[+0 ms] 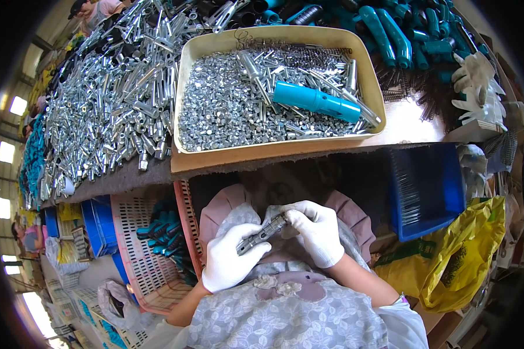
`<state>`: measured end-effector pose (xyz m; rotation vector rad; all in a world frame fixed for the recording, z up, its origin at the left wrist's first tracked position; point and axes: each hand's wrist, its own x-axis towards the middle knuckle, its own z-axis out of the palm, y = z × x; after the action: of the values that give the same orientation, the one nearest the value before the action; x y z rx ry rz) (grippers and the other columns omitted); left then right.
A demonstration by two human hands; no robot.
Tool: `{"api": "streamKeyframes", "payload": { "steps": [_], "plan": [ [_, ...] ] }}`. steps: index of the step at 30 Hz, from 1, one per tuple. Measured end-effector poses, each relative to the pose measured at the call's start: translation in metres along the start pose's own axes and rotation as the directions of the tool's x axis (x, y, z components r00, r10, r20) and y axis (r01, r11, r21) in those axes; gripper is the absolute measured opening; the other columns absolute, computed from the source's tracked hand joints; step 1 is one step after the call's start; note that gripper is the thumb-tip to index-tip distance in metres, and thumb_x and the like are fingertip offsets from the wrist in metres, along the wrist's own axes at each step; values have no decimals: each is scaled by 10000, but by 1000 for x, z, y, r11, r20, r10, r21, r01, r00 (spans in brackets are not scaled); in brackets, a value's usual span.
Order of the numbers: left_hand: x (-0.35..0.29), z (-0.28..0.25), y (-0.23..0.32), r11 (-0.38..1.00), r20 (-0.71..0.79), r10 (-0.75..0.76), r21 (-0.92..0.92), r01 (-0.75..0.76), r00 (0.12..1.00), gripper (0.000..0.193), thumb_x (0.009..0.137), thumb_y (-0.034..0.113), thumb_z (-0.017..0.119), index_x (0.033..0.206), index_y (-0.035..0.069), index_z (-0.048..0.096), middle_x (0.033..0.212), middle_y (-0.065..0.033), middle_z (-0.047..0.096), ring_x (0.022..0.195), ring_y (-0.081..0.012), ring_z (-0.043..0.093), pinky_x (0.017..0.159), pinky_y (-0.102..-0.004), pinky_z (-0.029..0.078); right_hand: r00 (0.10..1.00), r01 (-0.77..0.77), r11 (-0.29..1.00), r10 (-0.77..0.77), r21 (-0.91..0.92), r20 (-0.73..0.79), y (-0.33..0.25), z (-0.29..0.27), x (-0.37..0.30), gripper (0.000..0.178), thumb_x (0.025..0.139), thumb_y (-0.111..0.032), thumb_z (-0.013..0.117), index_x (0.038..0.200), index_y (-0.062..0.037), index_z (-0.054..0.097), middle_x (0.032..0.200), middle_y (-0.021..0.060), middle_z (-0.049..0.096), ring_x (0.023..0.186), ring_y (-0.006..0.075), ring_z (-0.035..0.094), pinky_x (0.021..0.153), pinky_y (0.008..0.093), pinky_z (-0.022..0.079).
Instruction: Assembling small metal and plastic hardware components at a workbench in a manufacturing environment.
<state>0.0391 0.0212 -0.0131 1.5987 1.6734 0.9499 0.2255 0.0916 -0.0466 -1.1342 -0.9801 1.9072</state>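
Over my lap, both gloved hands hold one grey metal tube with slots, tilted up toward the right. My left hand, in a white glove, wraps round its lower end with the thumb along it. My right hand, gloved too, pinches its upper end between thumb and fingers; any small part there is hidden. Beyond the hands, a cream tray on the bench holds small metal pins, dark springs, a few rods and a teal plastic tube.
A heap of metal tubes covers the bench's left; teal handles and white gloves lie at the right. A pink basket stands low left. At right are a blue bin and a yellow bag.
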Motion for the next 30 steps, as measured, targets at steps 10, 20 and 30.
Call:
{"api": "streamKeyframes", "payload": {
  "steps": [10, 20, 30],
  "plan": [
    [10, -11, 5, 997, -37, 58, -45, -59, 998, 337, 745, 57, 833, 1032, -25, 676, 886, -129, 727, 790, -148, 704, 721, -277, 552, 808, 475, 738, -582, -479, -97, -98, -18, 8, 194, 937, 4, 541, 1059, 45, 687, 924, 106, 720, 753, 132, 669, 705, 250, 535],
    [-1, -11, -1, 980, -31, -13, -197, 7, 999, 286, 761, 58, 821, 995, -22, 677, 917, -133, 701, 812, -204, 694, 732, -290, 538, 496, 298, -240, -788, -924, 365, -167, -14, 71, 329, 712, -297, 816, 898, -44, 718, 881, 144, 618, 890, 334, 580, 763, 428, 481],
    [10, -12, -50, 918, 148, -42, -385, 97, 988, 375, 862, -87, 653, 1220, -12, 569, 846, -95, 624, 608, -113, 526, 542, -248, 429, 405, 503, 31, -891, -864, 203, -154, -27, 57, 278, 723, -172, 774, 925, -61, 618, 934, 161, 612, 911, 380, 590, 769, 486, 469]
  ]
}}
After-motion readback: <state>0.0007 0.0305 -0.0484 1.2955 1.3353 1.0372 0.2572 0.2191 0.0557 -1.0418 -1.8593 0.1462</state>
